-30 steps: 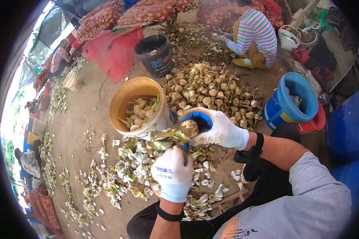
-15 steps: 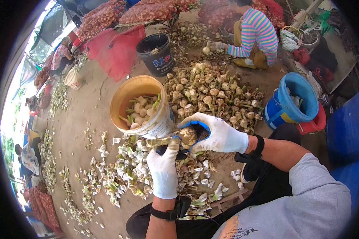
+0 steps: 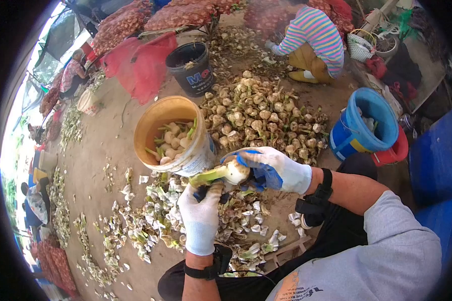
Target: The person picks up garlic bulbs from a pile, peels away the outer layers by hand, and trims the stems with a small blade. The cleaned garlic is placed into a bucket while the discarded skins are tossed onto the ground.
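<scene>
A garlic bulb (image 3: 237,172), its surface now pale and smooth with a thick green stem pointing left, is held between my two gloved hands above the floor. My left hand (image 3: 200,213), in a white glove with dark fingertips, is closed around the stem side from below. From the right, my right hand (image 3: 276,170), in a white and blue glove, grips the bulb with thumb and fingers; part of its grip is hidden. Just left of the bulb stands a white bucket (image 3: 144,120) containing peeled bulbs. Behind my hands lies a heap of unpeeled garlic (image 3: 261,118).
Torn husks (image 3: 160,215) cover the floor below my hands. A blue bucket (image 3: 344,130) stands at right, a black bucket (image 3: 192,80) behind. A person in a striped top (image 3: 316,37) crouches beyond the heap. Red net sacks (image 3: 123,27) of garlic line the back.
The bulb's brown outer skin has come off, showing white flesh and a green stem. My right hand's fingers have shifted over it. The person in stripes has leaned and reached away.
</scene>
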### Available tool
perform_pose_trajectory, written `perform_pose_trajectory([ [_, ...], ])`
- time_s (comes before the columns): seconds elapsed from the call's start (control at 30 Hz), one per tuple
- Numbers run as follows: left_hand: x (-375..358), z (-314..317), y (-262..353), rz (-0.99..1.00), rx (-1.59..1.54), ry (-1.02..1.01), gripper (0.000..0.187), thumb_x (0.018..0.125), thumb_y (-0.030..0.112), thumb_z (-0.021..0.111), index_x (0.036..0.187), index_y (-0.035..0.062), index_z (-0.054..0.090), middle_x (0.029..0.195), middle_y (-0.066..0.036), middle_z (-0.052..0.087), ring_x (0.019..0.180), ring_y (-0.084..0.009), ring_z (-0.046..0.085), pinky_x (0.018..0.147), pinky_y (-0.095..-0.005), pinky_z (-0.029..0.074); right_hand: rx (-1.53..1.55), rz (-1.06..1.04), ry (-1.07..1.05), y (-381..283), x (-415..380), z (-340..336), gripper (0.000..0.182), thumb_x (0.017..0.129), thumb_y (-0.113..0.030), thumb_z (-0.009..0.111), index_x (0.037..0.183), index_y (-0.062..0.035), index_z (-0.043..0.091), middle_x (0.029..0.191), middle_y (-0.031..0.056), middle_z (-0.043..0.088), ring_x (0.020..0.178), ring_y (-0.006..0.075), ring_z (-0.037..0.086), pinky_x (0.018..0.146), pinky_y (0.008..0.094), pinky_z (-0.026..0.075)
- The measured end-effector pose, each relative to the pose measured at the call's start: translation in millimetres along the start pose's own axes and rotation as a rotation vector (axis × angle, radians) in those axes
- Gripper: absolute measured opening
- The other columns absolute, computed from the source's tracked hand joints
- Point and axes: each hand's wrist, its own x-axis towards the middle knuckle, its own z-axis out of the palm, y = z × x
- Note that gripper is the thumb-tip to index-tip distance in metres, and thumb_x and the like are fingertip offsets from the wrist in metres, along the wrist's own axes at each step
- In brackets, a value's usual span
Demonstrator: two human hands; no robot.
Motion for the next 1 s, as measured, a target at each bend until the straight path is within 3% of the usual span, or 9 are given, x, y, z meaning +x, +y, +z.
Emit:
perform_pose_trajectory([
  [0.13,1,8,-16,0.024,0.031,0.078,0.021,0.099,0.004,0.071,0.118,-0.0044,0.070,0.108,-0.006,0.074,0.097,-0.0124,0.065,0.091,-0.0307,0.053,0.055,-0.036,-0.012,1,0,-3,0.048,0.108,-0.041,0.060,0.139,-0.0033,0.061,0.115,0.0050,0.073,0.088,0.0113,0.071,0.070,0.0263,0.057],
  [0.33,3,9,-17,-0.022,0.001,0.097,0.028,0.100,0.008,0.072,0.125,-0.0035,0.067,0.113,-0.006,0.072,0.099,-0.0118,0.063,0.093,-0.0303,0.052,-0.374,-0.242,0.073,2,5,6,0.063,0.097,-0.043,0.077,0.140,0.0005,0.059,0.116,0.0034,0.071,0.098,0.0083,0.065,0.078,0.0261,0.057],
  [0.53,7,4,-28,-0.139,-0.339,0.115,0.031,0.101,0.006,0.069,0.130,-0.0025,0.061,0.113,-0.007,0.072,0.093,-0.0165,0.071,0.081,-0.0308,0.061,0.080,-0.046,-0.047,1,13,-18,0.051,0.104,-0.037,0.069,0.138,0.0005,0.061,0.116,0.0040,0.072,0.099,0.0099,0.066,0.086,0.0289,0.056],
  [0.6,4,6,-25,-0.108,-0.285,0.157,0.028,0.101,0.005,0.070,0.127,-0.0037,0.064,0.112,-0.007,0.072,0.092,-0.0148,0.070,0.083,-0.0300,0.059,0.076,-0.071,-0.038,1,16,-16,0.052,0.104,-0.037,0.068,0.138,0.0009,0.061,0.115,0.0044,0.072,0.099,0.0097,0.066,0.086,0.0289,0.056],
  [0.7,-3,13,-13,0.011,0.072,0.096,0.023,0.099,0.004,0.072,0.120,-0.0018,0.070,0.105,-0.005,0.073,0.095,-0.0111,0.064,0.087,-0.0296,0.052,-0.627,-0.311,0.122,-6,10,-5,0.055,0.103,-0.040,0.070,0.139,-0.0010,0.060,0.111,0.0062,0.072,0.096,0.0073,0.064,0.083,0.0269,0.055],
  [0.73,-4,15,-15,0.207,0.282,0.058,0.023,0.099,0.003,0.072,0.121,-0.0011,0.070,0.106,-0.005,0.073,0.095,-0.0123,0.064,0.089,-0.0302,0.052,-0.655,-0.353,0.130,-3,9,0,0.053,0.102,-0.039,0.073,0.138,-0.0021,0.062,0.106,0.0051,0.072,0.094,0.0070,0.064,0.081,0.0265,0.055],
  [0.83,-7,19,-19,0.140,0.315,0.062,0.024,0.099,0.004,0.072,0.122,-0.0022,0.069,0.109,-0.007,0.073,0.098,-0.0147,0.066,0.092,-0.0315,0.053,-0.545,-0.306,0.195,0,11,-3,0.044,0.103,-0.032,0.071,0.135,-0.0018,0.066,0.105,0.0031,0.074,0.091,0.0081,0.066,0.078,0.0278,0.057],
  [0.93,6,3,-14,-0.035,-0.352,0.309,0.028,0.098,0.001,0.070,0.125,-0.0045,0.064,0.110,-0.010,0.073,0.095,-0.0162,0.069,0.087,-0.0302,0.057,-0.232,-0.337,0.137,-6,13,-8,0.035,0.106,-0.024,0.066,0.133,-0.0021,0.069,0.112,0.0054,0.075,0.096,0.0123,0.070,0.080,0.0300,0.062],
  [1.0,21,-24,-17,-0.044,-0.282,0.441,0.023,0.100,0.000,0.066,0.122,-0.0045,0.065,0.111,-0.010,0.073,0.095,-0.0158,0.070,0.085,-0.0291,0.058,-0.236,-0.359,0.097,-18,9,-12,0.038,0.103,-0.021,0.071,0.135,-0.0012,0.066,0.116,0.0061,0.075,0.102,0.0122,0.070,0.088,0.0306,0.061],
])
